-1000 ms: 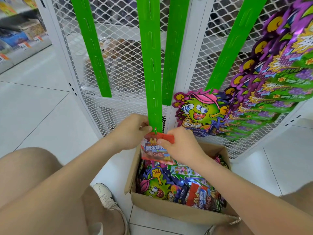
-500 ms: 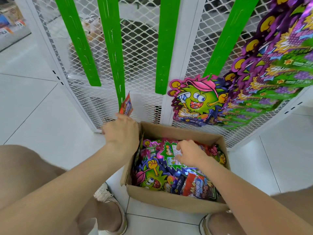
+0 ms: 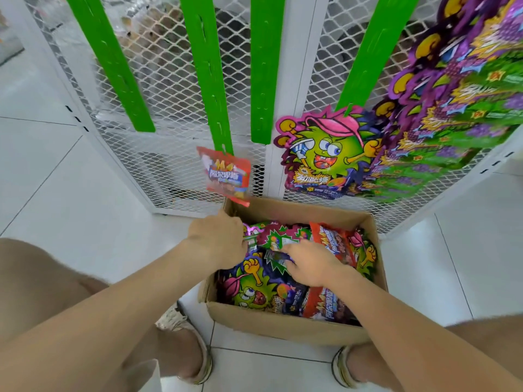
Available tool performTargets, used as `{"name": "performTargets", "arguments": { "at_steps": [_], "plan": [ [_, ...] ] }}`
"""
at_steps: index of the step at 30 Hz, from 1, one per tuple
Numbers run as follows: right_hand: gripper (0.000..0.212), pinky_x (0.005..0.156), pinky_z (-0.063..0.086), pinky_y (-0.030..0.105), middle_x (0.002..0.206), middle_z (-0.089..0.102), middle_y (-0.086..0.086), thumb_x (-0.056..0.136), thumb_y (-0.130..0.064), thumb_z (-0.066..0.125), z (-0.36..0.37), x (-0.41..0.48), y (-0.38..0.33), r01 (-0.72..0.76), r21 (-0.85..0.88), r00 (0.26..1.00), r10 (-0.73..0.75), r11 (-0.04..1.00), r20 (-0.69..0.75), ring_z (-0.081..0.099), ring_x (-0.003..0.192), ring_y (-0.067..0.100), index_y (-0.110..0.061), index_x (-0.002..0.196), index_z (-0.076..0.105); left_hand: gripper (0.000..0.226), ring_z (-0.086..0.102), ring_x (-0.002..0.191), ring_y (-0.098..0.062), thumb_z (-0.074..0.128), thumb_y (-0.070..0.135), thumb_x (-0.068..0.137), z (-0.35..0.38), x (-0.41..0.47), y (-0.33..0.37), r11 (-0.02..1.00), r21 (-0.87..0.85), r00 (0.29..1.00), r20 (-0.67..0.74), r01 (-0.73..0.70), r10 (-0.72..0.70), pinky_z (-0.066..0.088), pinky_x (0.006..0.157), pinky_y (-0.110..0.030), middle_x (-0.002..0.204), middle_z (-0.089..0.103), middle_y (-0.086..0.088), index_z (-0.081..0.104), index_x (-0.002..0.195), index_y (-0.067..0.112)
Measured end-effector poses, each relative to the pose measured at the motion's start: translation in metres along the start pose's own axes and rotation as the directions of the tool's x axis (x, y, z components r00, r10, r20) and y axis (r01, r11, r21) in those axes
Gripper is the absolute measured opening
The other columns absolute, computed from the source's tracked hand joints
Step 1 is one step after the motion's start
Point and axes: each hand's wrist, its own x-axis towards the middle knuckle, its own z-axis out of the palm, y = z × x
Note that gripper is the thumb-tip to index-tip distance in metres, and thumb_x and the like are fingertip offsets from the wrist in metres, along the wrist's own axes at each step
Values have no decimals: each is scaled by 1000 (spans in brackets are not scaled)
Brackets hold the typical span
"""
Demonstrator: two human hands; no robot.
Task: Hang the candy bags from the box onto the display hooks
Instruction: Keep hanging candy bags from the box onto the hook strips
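Note:
A red candy bag [image 3: 226, 176] hangs free at the bottom of the second green hook strip [image 3: 209, 80]. Below it an open cardboard box [image 3: 283, 326] holds several candy bags, red ones and purple-green monster ones. My left hand [image 3: 218, 239] is at the box's back left corner, its fingers curled on the edge of a green and magenta bag [image 3: 283, 236]. My right hand [image 3: 308, 264] lies on the bags in the middle of the box, fingertips touching that same bag. A row of monster bags [image 3: 325, 154] fills the rightmost strip [image 3: 370, 58].
Two other green strips [image 3: 110, 66] [image 3: 264, 69] hang bare on the white mesh cage [image 3: 169, 171]. The box stands on white floor tiles [image 3: 85, 193] between my shoes [image 3: 195, 357]. My knees frame the lower corners.
Both hands let go of the red bag, which now hangs on the strip. The right hand went down into the box first, then the left hand followed.

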Motion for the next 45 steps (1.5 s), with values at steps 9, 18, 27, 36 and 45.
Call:
{"name": "performTargets", "arguments": {
  "at_steps": [9, 18, 27, 36, 45],
  "plan": [
    [14, 77, 50, 38, 81, 60, -6, 102, -26, 55, -79, -40, -11, 91, 239, 951, -13, 967, -309, 57, 80, 25, -21, 104, 69, 55, 57, 124, -39, 67, 28, 100, -4, 11, -6, 926, -276, 963, -145, -258, 225, 51, 99, -51, 138, 49, -12, 40, 146, 15],
    [29, 92, 53, 34, 120, 69, -18, 99, -27, 67, -176, -105, -7, 272, 386, 890, -78, 882, -449, 70, 95, 3, -31, 128, 66, 7, 68, 80, 0, 78, 12, 94, -76, -22, -6, 285, -857, 903, -399, -429, 159, 50, 72, -13, 84, 78, 3, 76, 98, 18],
    [10, 51, 44, 34, 64, 57, 7, 106, -35, 61, -226, -111, 8, 376, 299, 791, -136, 877, -596, 49, 51, 18, -29, 98, 60, 20, 61, 73, -6, 92, 23, 81, -156, -11, 15, 405, -677, 785, -573, -615, 235, 54, 72, -34, 78, 71, -2, 74, 86, 15],
    [24, 65, 29, 39, 69, 59, 7, 105, -32, 58, -247, -103, 70, 61, 154, 800, 44, 986, -599, 52, 67, 30, -15, 88, 58, 30, 67, 97, 1, 67, 11, 95, -176, 50, 74, 436, -637, 667, -737, -636, -106, 58, 94, -33, 104, 69, 14, 62, 124, 16],
    [25, 68, 50, 40, 65, 63, 0, 95, -33, 61, -258, -113, 68, 32, 166, 752, 86, 986, -654, 60, 67, 21, -21, 74, 56, 17, 60, 65, -9, 69, 34, 101, -183, 58, 92, 461, -621, 589, -774, -634, -233, 46, 65, -32, 69, 62, 12, 64, 89, 22]
  ]
}}
